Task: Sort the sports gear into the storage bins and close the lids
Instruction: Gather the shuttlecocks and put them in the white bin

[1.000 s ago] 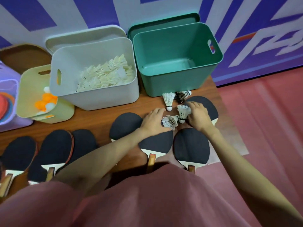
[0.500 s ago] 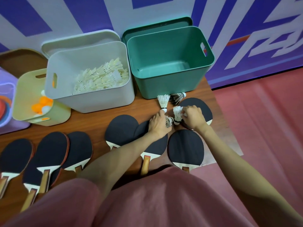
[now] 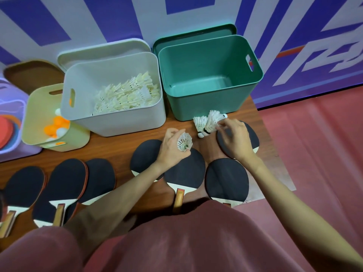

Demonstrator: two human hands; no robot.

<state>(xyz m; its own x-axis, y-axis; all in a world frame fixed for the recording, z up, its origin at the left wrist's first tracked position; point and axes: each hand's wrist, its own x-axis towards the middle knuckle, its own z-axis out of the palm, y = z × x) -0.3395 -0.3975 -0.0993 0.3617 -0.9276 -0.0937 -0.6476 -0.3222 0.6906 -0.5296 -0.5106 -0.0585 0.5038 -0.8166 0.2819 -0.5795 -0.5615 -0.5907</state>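
In front of the green bin (image 3: 208, 99), both my hands have come up off the surface since a second ago. My left hand (image 3: 172, 148) now holds one shuttlecock (image 3: 184, 143), fingers curled round it, clear of the bats (image 3: 184, 169). My right hand (image 3: 233, 138) pinches what looks like two shuttlecocks (image 3: 213, 120), though blur hides the count; another (image 3: 200, 124) stands beside them against the green bin. The gathering seems done, so I'd carry these left of the green bin to the white bin (image 3: 117, 118), already heaped with shuttlecocks.
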